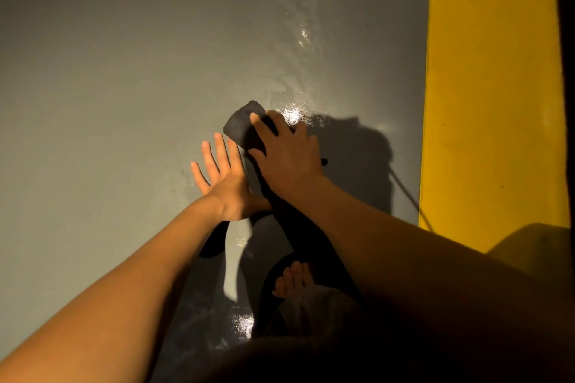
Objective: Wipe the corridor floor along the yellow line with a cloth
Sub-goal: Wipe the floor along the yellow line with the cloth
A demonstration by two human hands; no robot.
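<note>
We count one dark folded cloth (244,126) under our right hand (287,155), fingers spread pressing it; left hand (222,179) flat, fingers apart, on grey glossy floor (109,87); one broad yellow painted line (491,87).

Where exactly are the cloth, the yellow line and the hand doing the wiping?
cloth (241,121): head view, on its dark far corner, clear of the fingers.
yellow line (488,87): head view, mid-stripe along the right side.
right hand (287,158): head view, on the back of the hand pressing the cloth.
</note>
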